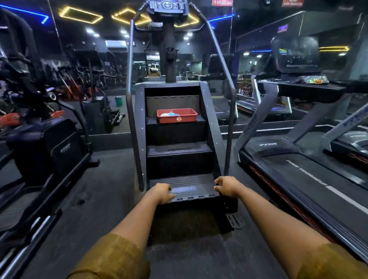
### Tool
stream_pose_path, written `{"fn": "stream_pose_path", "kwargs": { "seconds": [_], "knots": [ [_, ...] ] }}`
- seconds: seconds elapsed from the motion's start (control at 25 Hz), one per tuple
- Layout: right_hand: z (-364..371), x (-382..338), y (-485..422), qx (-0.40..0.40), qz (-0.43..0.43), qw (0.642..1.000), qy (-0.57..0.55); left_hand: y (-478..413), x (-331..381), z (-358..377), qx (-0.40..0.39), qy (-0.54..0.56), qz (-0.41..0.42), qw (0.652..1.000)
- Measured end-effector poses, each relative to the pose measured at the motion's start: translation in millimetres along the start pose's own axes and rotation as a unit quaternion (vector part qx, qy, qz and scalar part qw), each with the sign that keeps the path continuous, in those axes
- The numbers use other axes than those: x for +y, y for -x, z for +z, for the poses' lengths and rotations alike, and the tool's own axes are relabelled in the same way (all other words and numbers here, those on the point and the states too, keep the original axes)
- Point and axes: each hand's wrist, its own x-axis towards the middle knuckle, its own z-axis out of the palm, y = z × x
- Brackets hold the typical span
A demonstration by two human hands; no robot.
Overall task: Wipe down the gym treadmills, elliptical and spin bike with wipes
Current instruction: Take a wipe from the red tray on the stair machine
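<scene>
At six o'clock, the left hand point(160, 193) and right hand point(227, 185) are curling onto the bottom step point(190, 180), with a pale wipe-like patch point(184, 189) lying between them; whether they are pinching it, I cannot tell. Leaning there is risking the step sinking and jolting the red wipe tray point(176, 118) at twelve o'clock.

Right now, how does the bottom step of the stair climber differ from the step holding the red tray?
The bottom step is lowest and nearest; the tray step sits two steps higher. The bottom step has the left hand and right hand at its front corners; the tray step bears a red tray. The bottom step shows a pale patch mid-tread; none shows on the tray step. Both are dark.
</scene>
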Motion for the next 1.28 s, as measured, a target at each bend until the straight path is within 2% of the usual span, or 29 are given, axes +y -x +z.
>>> {"fn": "stream_pose_path", "kwargs": {
  "seconds": [0.28, 0.48, 0.64, 0.76, 0.88, 1.08, 1.16, 1.28],
  "knots": [
    [-22, 22, -173, 0.004, 0.020, 0.999, -0.026, -187, -14, -26, -0.047, -0.030, 0.013, 0.998],
    [-40, 31, -316, 0.013, -0.012, 0.998, -0.055, -325, -39, -38, -0.032, -0.017, 0.014, 0.999],
    [-64, 26, -445, 0.014, -0.021, 0.990, -0.135, -423, -60, -56, -0.024, 0.031, -0.016, 0.999],
    [-82, 18, -523, 0.022, -0.020, 0.963, -0.267, -476, -84, -71, -0.007, 0.061, -0.031, 0.998],
    [-90, 1, -600, -0.006, 0.002, 0.930, -0.368, -535, -106, -79, 0.001, 0.064, -0.049, 0.997],
    [-120, -21, -715, -0.052, 0.030, 0.847, -0.529, -652, -122, -95, -0.030, 0.086, -0.046, 0.995],
    [-141, -32, -760, -0.042, 0.023, 0.841, -0.539, -697, -129, -104, -0.047, 0.100, -0.045, 0.993],
    [-163, -47, -825, -0.012, -0.009, 0.855, -0.519, -753, -137, -110, -0.071, 0.118, -0.054, 0.989]
  ]
}}
